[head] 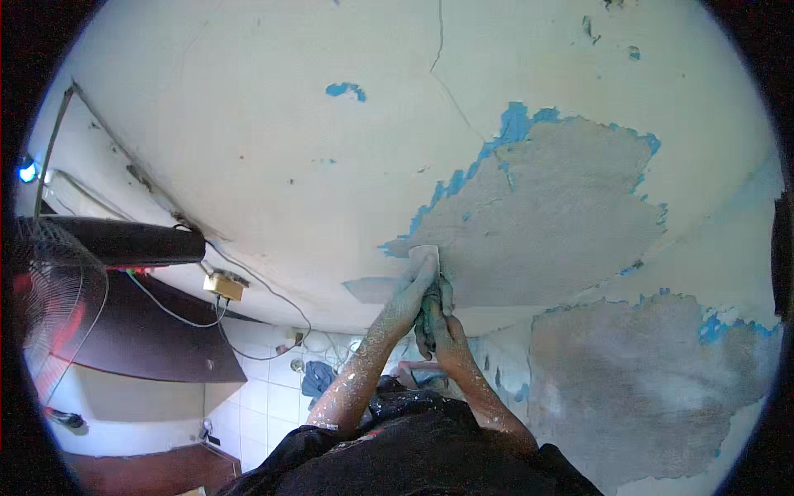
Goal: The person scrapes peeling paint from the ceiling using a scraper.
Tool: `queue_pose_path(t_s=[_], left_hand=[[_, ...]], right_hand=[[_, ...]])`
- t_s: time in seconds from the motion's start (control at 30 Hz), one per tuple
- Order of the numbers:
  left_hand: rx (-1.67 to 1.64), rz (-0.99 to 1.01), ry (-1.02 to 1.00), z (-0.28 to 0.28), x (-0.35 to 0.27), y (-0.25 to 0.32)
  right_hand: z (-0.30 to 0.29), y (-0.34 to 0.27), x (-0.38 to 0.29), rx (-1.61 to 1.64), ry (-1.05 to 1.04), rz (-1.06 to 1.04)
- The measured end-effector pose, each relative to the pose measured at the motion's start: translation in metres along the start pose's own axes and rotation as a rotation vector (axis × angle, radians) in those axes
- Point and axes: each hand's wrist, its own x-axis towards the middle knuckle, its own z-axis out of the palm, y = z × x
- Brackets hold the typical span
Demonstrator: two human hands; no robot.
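A putty knife with a wide, pale blade (424,251) lies against the painted surface, at the lower left tip of a large bare grey patch (558,204). My left hand (422,276) lies along the blade, its fingers pressed on it. Close beside it, my right hand (443,316) is wrapped about the handle, which the fingers mostly hide. Both forearms are speckled with white flecks. Blue undercoat (456,185) shows along the patch's ragged upper left edge, next to cream paint (298,124). A smaller smooth grey area (372,289) lies just left of my hands.
Left are a wire-guarded fan (68,310), a dark long casing (136,242), a yellowish junction box (223,287) with loose cables, and a dark panel (167,328). White tiles (254,397) and a dark cloth (317,379) show below. Another grey patch (639,384) spreads at lower right.
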Motion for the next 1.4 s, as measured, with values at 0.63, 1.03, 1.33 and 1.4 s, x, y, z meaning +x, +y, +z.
queue_pose_path(t_s=[0.63, 1.03, 1.33, 1.4], left_hand=[[-0.054, 0.096, 0.093, -0.014, -0.012, 0.007], [0.126, 0.123, 0.177, -0.018, -0.005, 0.011], [-0.087, 0.055, 0.080, -0.005, -0.015, 0.031], [-0.031, 0.068, 0.114, 0.001, -0.017, 0.030]], right_hand=[[0.065, -0.038, 0.007, -0.127, 0.203, -0.325], [0.064, -0.032, 0.017, -0.215, 0.306, -0.418], [0.071, -0.074, 0.000, -0.254, 0.240, -0.169], [0.071, -0.067, -0.004, -0.217, 0.256, -0.190]])
